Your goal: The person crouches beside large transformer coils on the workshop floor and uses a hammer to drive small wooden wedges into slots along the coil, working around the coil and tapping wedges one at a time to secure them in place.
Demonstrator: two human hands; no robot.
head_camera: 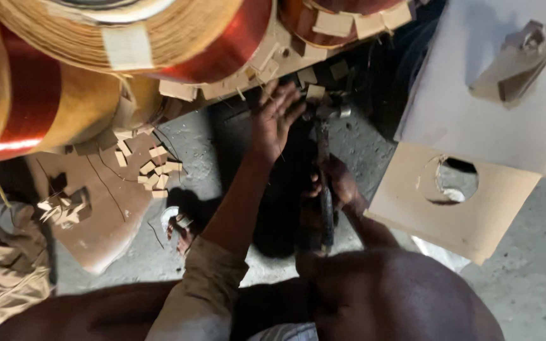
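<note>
My left hand reaches up to the underside of a large copper-wound coil, its fingers spread against the small cardboard spacers along the coil's edge. My right hand grips the dark handle of a hammer. The hammer's metal head is just right of my left fingers, close to a cardboard piece. A second coil shows at the top middle.
A cardboard sheet with a round hole lies at the right under a white board. Small cardboard pieces lie on a brown board at the left. Crumpled cloth is at the far left. My foot rests on the concrete floor.
</note>
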